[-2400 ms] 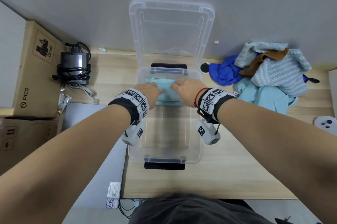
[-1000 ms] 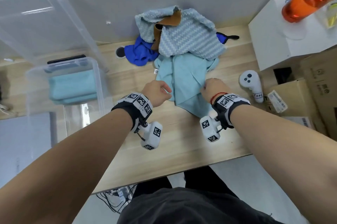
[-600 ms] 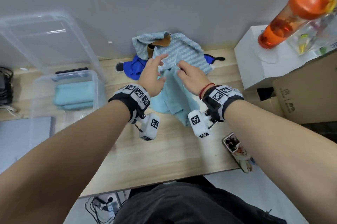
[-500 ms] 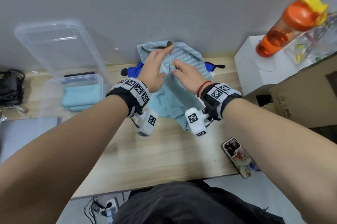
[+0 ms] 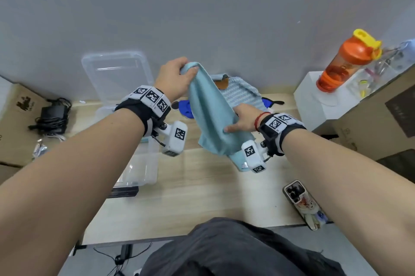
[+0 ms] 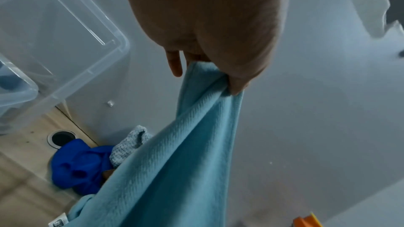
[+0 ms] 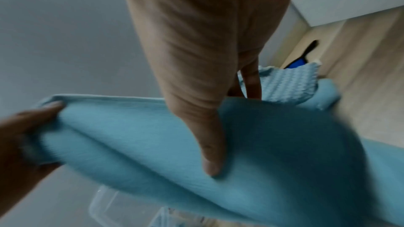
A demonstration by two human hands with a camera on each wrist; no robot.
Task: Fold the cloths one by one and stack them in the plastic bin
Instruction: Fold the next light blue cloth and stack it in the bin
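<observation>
Left hand (image 5: 174,79) raised in upper centre of the head view, in front of the grey wall. Its grip is closed on the top corner of a light blue cloth (image 5: 211,116); the left wrist view shows the cloth bunched between thumb and curled fingers (image 6: 174,65).

Right hand (image 5: 243,118) lower, right of centre. Its grip pinches the same cloth partway down: thumb (image 7: 211,153) pressed on the near face, other fingers behind the fabric. The cloth hangs slanted between the two hands, and its lower end drops below the right hand toward the wooden surface (image 5: 202,186); whether it touches the surface cannot be told.

Behind the cloth, against the wall: a pile of unfolded cloths lying on the surface, comprising a pale zigzag-knit cloth (image 5: 240,93), a brown piece (image 5: 221,83) on top of it, and a deep blue cloth (image 5: 185,108) at the pile's left.

Clear plastic bin (image 5: 143,163) in the left half of the frame, largely hidden by the left forearm; its clear lid (image 5: 116,73) stands upright against the wall. Bin contents are mostly hidden from view here.

Other items: orange bottle (image 5: 345,62) with yellow cap on a white box (image 5: 314,100), upper right; phone (image 5: 301,201) at lower right edge of the surface; black adapter with cables (image 5: 52,116) at left.
</observation>
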